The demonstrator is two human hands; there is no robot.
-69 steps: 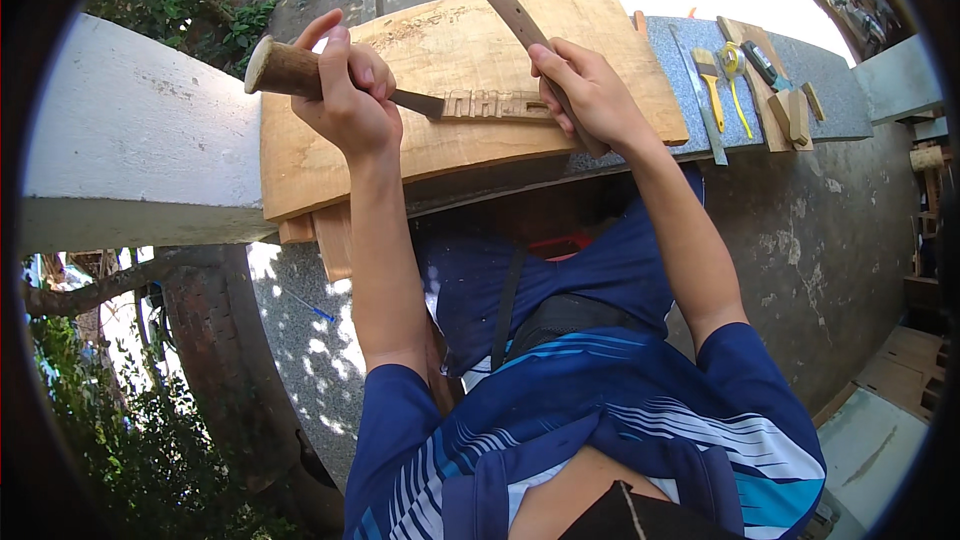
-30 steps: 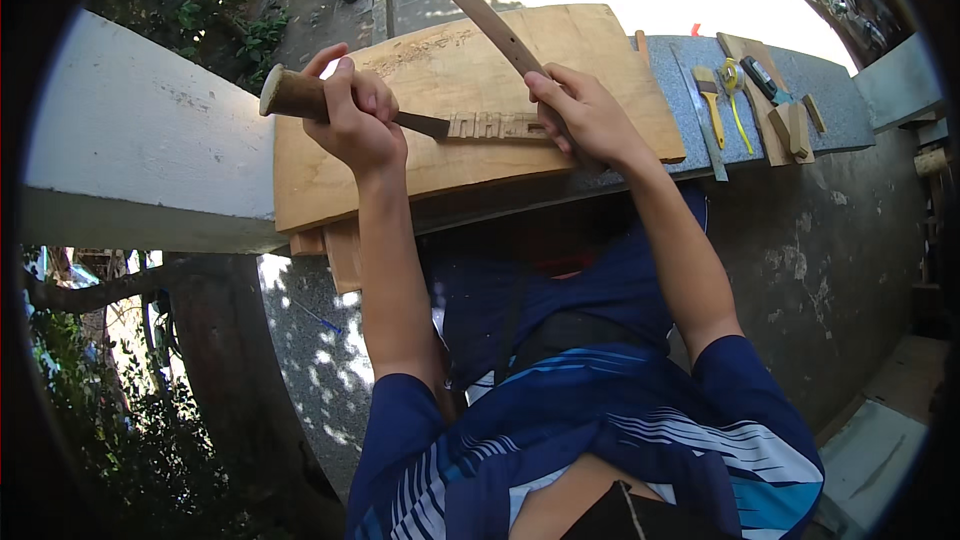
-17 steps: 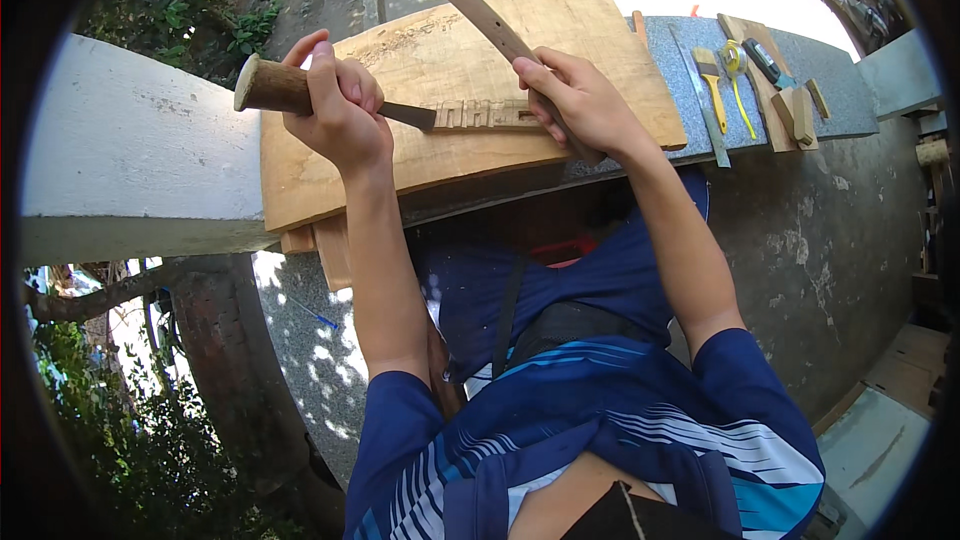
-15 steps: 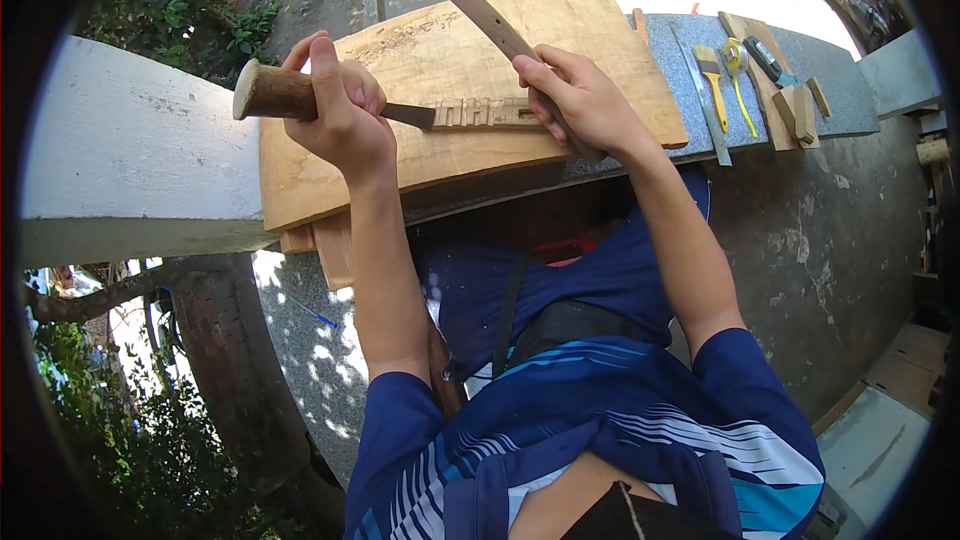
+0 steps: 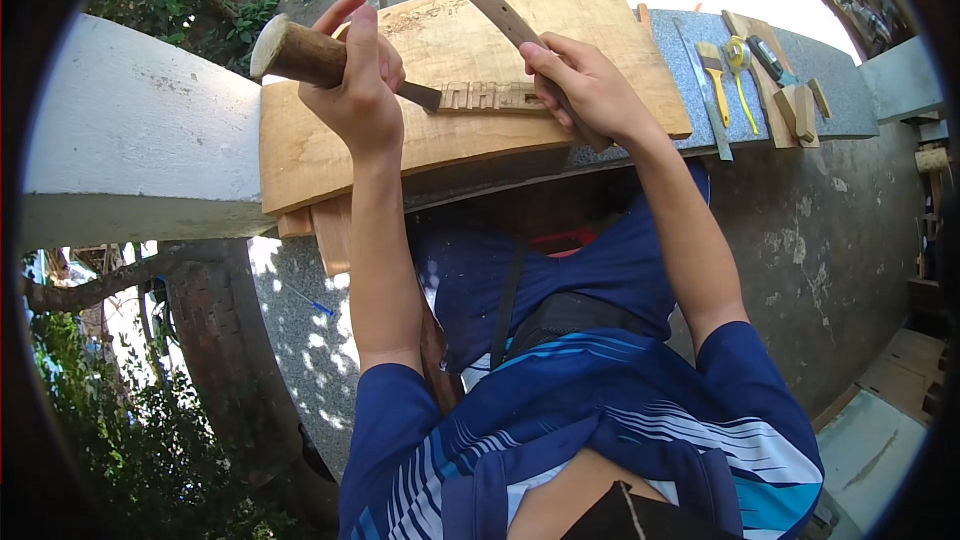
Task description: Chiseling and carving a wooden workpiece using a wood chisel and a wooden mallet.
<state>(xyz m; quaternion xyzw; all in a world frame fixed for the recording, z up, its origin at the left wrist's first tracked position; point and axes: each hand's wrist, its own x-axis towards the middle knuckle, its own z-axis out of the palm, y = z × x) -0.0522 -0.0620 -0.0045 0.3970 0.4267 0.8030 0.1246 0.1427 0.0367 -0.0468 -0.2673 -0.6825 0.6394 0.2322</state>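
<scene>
My left hand [image 5: 362, 95] is wrapped round the thick wooden handle of a chisel [image 5: 310, 55], its index finger partly raised. The chisel slants down to the right, and its dark flat blade meets the left end of a narrow notched wood strip [image 5: 490, 98]. Several cross-cuts and a slot show in that strip, which lies on a broad wooden board [image 5: 420, 152]. Above the strip's right end, my right hand [image 5: 592, 90] is closed round a long, slightly curved wooden stick [image 5: 480, 2] with small holes. The stick's far end runs out of the upper edge.
Right of the board, on a grey stone bench [image 5: 660, 40], lie a metal ruler [image 5: 702, 85], a yellow-handled brush [image 5: 715, 80], a yellow tape measure [image 5: 738, 55] and small wood blocks [image 5: 797, 110]. A white wall ledge [image 5: 150, 130] adjoins the board's left side.
The chisel's handle has moved a little right and tipped up more steeply, with my left index finger lifting. My right hand and the stick have shifted slightly right.
</scene>
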